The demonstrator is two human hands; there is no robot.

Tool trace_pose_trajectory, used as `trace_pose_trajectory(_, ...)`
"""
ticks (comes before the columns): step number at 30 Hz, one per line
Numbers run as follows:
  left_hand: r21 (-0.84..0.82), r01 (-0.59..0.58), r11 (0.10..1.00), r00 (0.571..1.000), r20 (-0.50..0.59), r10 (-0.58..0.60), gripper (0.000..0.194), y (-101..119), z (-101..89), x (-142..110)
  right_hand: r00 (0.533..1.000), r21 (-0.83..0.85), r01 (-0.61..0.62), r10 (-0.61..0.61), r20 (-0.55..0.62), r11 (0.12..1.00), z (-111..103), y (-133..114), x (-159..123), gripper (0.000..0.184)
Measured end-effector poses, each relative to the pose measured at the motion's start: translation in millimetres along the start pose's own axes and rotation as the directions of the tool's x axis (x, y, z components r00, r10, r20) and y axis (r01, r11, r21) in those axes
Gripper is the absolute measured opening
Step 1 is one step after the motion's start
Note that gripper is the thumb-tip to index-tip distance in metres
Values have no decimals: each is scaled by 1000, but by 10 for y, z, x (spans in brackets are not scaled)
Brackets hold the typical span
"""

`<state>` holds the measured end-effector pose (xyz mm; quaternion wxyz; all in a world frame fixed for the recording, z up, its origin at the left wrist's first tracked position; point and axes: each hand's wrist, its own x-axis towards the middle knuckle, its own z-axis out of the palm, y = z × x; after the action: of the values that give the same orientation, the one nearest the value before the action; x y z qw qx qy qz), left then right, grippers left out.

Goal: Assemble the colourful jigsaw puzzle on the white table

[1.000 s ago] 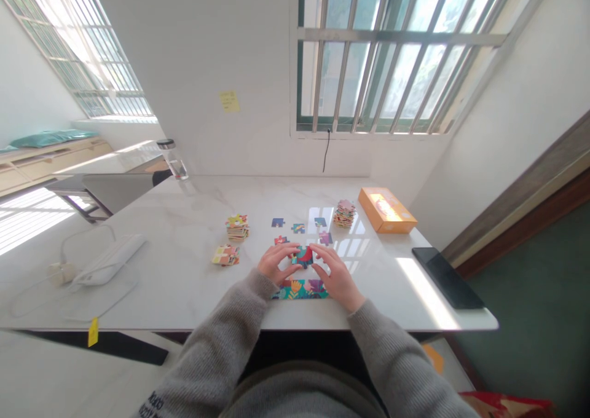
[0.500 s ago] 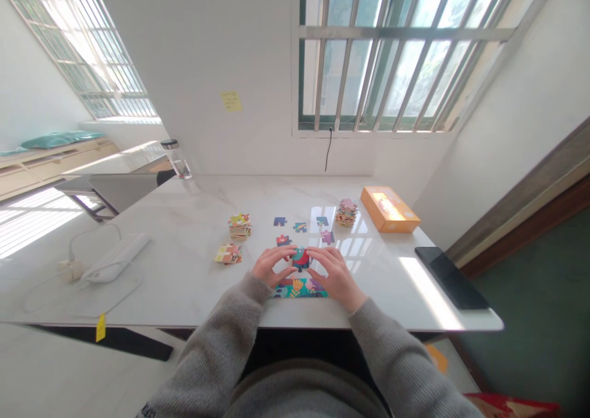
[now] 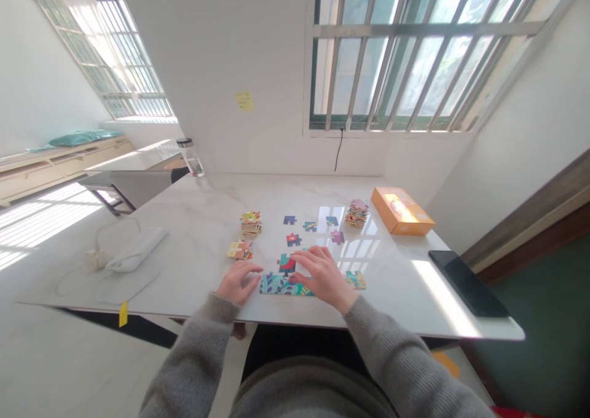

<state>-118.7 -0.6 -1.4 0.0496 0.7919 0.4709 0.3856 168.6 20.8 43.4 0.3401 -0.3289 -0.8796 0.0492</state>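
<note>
A strip of joined jigsaw puzzle pieces [image 3: 276, 284], teal with leaf and flower patterns, lies along the table's near side; my right hand hides part of it. My right hand [image 3: 325, 276] has thumb and fingers around the right side of a red-and-teal puzzle piece [image 3: 284, 263], just above the strip. Fingers apart and holding nothing, my left hand [image 3: 238, 281] rests beside the strip's left end. Beyond my hands lie several loose puzzle pieces, among them a red one [image 3: 294, 240], a purple one [image 3: 337, 237] and a dark blue one [image 3: 289, 220].
Stacked puzzle pieces stand at left [image 3: 251, 224] and right [image 3: 357, 214], with a low pile [image 3: 240, 249] nearer me. An orange box [image 3: 402, 211] and a black tablet [image 3: 468, 283] lie at right. A power strip with cables [image 3: 138, 249] and a bottle [image 3: 191, 158] are at left.
My left hand has let go of the red-and-teal piece and moved left to the strip's end. My right hand stays at the piece. The view has shifted slightly.
</note>
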Motion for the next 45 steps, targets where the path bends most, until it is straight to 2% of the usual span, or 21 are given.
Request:
trace_pose_trajectory(3,25,13,1000,998,54,-15,15,73,35,9,999,-5,36,-35,24,999,75,-81,90,35)
trace_pose_trajectory(6,34,20,999,998,62,-22,15,96,51,29,999,6,43,-43,25,999,105,-95,114,36)
trace_pose_trajectory(11,37,35,999,997,74,-37,15,76,38,21,1000,35,-14,15,-16,999,-48,32,6,38)
trace_pose_trajectory(16,44,43,998,996,76,-47,17,56,43,11,983,33,-155,157,-100,987,-447,505,-343,36)
trace_pose_trajectory(19,49,42,998,997,68,-45,19,32,62,7,947,16,-309,309,-85,951,-674,901,-626,33)
trace_pose_trajectory(22,56,47,997,996,67,-50,21,0,77,5,906,-14,-422,421,-46,907,-796,1228,-862,31)
trace_pose_trajectory(24,62,51,997,996,72,-56,21,-15,79,4,896,-41,-444,444,-5,895,-819,1376,-962,31)
trace_pose_trajectory(27,66,48,997,995,88,-54,21,-18,71,6,926,-96,-373,377,20,923,-807,1518,-1031,26)
trace_pose_trajectory(30,60,50,997,994,97,-56,21,-8,62,9,945,-175,-324,328,-4,930,-783,1602,-1051,25)
trace_pose_trajectory(38,45,33,998,998,47,-36,20,81,83,56,909,-322,-398,417,-10,859,-731,1578,-1072,36)
trace_pose_trajectory(42,35,-53,998,998,37,51,18,327,187,299,900,-327,-416,435,-15,848,-722,1542,-1073,36)
trace_pose_trajectory(45,12,-133,991,980,151,130,15,502,351,608,902,-294,-417,430,-22,860,-731,1532,-1069,35)
